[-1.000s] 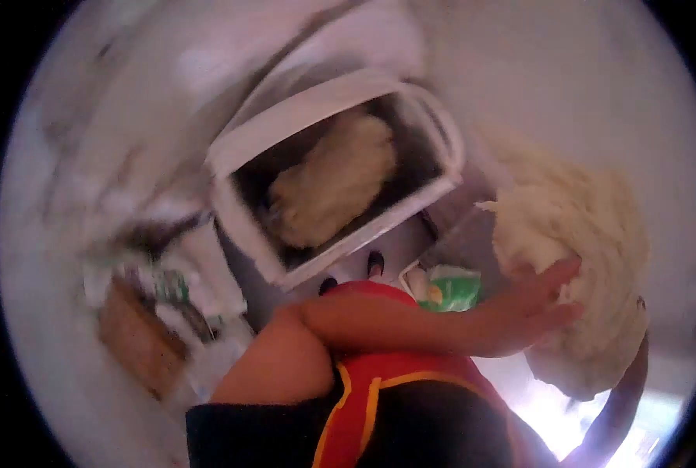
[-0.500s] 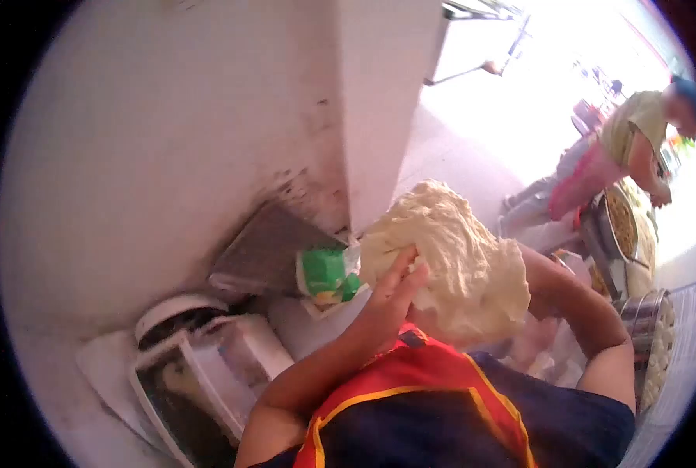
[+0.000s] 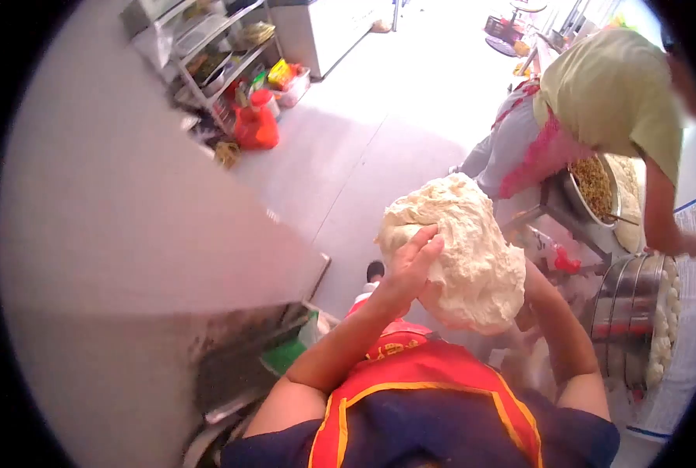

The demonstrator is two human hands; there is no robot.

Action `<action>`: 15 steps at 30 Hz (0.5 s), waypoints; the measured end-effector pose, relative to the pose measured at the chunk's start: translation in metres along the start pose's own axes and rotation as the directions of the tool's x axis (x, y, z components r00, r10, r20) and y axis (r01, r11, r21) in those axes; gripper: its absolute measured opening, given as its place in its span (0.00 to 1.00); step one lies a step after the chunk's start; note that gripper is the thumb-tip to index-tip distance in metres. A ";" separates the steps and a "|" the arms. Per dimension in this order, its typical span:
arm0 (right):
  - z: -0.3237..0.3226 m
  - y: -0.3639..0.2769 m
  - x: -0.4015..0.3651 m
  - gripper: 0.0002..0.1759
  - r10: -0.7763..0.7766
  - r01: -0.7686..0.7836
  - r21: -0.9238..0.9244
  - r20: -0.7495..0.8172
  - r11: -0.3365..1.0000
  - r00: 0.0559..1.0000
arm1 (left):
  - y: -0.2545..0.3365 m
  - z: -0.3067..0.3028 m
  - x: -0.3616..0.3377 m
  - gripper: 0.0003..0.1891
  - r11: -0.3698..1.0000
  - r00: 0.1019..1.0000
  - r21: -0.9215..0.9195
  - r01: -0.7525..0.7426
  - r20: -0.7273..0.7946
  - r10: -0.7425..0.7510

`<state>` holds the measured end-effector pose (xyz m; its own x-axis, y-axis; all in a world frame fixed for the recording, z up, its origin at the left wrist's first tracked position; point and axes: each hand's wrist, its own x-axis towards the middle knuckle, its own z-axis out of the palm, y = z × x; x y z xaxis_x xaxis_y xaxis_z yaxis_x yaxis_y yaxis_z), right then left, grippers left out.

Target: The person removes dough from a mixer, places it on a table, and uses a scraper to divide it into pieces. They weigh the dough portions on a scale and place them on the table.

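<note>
Left hand (image 3: 410, 261) presses flat, fingers apart, against raised dough mass (image 3: 465, 242); right hand hidden beneath it, grip state cannot be told.

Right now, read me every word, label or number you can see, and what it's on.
Nothing can be read for certain.
Yellow marks on the red apron: too blurred.
Print on the white sheet at the right edge: too small.
Labels on the shelf packets: too small.
</note>
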<state>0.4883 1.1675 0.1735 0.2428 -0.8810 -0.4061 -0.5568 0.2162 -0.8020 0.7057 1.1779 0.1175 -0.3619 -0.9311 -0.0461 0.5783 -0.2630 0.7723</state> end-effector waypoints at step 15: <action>0.149 0.059 -0.070 0.20 -0.168 0.263 0.304 -0.304 0.916 0.938 | -0.001 -0.043 -0.074 0.29 0.933 0.990 0.339 0.119 0.033 -0.138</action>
<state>0.5574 1.3046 0.0895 0.0802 -0.9904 -0.1128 -0.2041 0.0944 -0.9744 0.7634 1.2366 0.0928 -0.4622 -0.8769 -0.1318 0.2487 -0.2708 0.9299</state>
